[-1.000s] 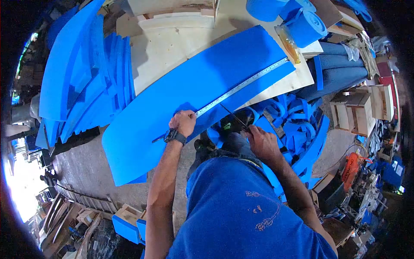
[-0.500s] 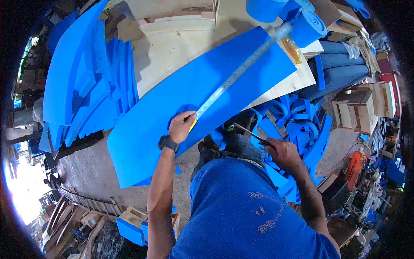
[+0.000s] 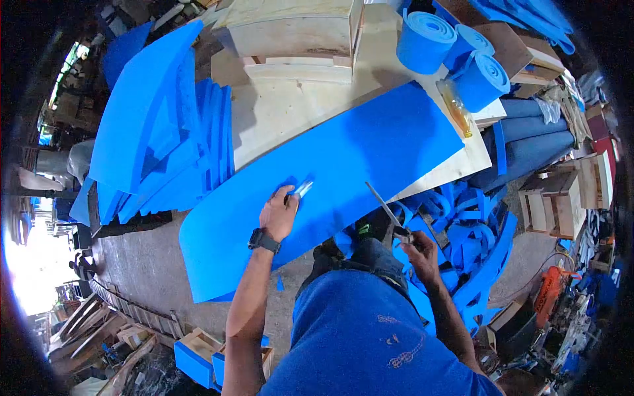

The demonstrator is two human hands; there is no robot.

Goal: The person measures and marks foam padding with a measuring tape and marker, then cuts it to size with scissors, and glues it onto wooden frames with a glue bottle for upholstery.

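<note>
A long blue foam sheet (image 3: 317, 171) lies slantwise across the pale wooden board (image 3: 271, 109). My left hand (image 3: 279, 214) is closed on a tape measure (image 3: 304, 189) above the left half of the sheet, with only a short bit of blade showing. A dark watch is on that wrist. My right hand (image 3: 420, 252) grips the handle of a long thin metal blade (image 3: 382, 200), perhaps a knife or scissors. Its tip points up and left at the sheet's near edge.
Stacked blue foam pieces (image 3: 142, 132) stand at the left. Foam rolls (image 3: 426, 43) and a bottle of amber liquid (image 3: 457, 109) are at the back right. Blue offcuts (image 3: 469, 244) pile up on the floor at the right, near wooden boxes (image 3: 553, 201).
The extended tape blade has drawn back into its case in my left hand. My right hand has turned its tool upward toward the sheet. The view has shifted, so the board sits lower.
</note>
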